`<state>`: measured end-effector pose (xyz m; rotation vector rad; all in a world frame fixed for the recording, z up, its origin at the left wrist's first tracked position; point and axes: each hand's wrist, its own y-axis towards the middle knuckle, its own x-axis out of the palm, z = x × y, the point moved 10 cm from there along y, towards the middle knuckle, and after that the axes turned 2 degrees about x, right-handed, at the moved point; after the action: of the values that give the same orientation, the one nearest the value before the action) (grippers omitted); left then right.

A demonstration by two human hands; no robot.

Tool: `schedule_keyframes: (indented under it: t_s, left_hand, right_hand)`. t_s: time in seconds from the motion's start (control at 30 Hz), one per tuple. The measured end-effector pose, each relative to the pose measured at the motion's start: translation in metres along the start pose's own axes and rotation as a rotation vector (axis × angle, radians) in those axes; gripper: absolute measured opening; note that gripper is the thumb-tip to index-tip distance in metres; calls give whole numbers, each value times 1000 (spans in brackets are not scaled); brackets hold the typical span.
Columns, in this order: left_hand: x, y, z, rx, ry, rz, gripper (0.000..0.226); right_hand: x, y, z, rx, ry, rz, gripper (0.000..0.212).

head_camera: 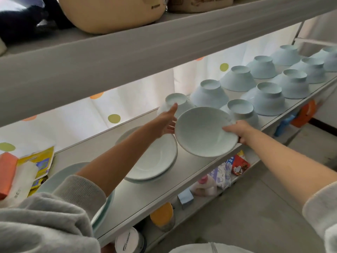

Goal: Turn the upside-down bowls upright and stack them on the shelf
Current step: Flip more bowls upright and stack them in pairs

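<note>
My right hand point(237, 131) grips the right rim of a pale blue bowl point(202, 132), tilted with its opening facing me, above the front edge of the middle shelf point(145, 196). My left hand point(166, 121) reaches with straight fingers toward an upside-down bowl point(174, 100) behind it, its fingertip at that bowl's base. Several more upside-down pale blue bowls point(209, 94) stand in two rows running to the right along the shelf. Two upright stacked dishes point(156, 161) sit under my left forearm.
A larger plate point(107, 203) lies at the shelf's left under my sleeve, beside packets and a tissue pack point(23, 178). The upper shelf board point(127, 52) hangs close overhead. Jars and packets fill the lower shelf point(200, 183). A dotted curtain backs the shelf.
</note>
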<state>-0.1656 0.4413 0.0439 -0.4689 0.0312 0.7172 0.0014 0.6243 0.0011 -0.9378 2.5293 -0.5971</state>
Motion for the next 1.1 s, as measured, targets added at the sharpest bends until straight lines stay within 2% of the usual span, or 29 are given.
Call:
schedule_keyframes:
  t_s: [0.1,0.23,0.33,0.7,0.8,0.9,0.93,1.0,1.1]
  left_hand:
    - [6,7,2,72,138,54,64]
    - [13,19,17,172,690,114,74]
    - [14,26,25,174,900,174,69]
    - [18,55,14,-56,965,268,79]
    - [14,58,11,-118,1007,325,75]
    - [7,63,10,-162,1062,427,63]
    - [5,64,12,-165,1079,467,58]
    - [7,70,19,-115,1129,523,50]
    - [16,87,30,16,1148,493,53]
  right_hand:
    - [4,-4,17,54,-10,9,43]
    - [10,3,18,57,-10,-7,42]
    - [11,13,17,60,-25,-40,44]
    - [18,49,18,85,-24,-187,40]
    - [21,54,17,92,-71,-257,36]
    - [21,56,3,45,-122,-307,22]
    - [21,56,-5,1,-159,-312,23]
    - [19,61,-24,-109,-232,-309,43]
    - [16,59,-50,-251,-307,-295,57]
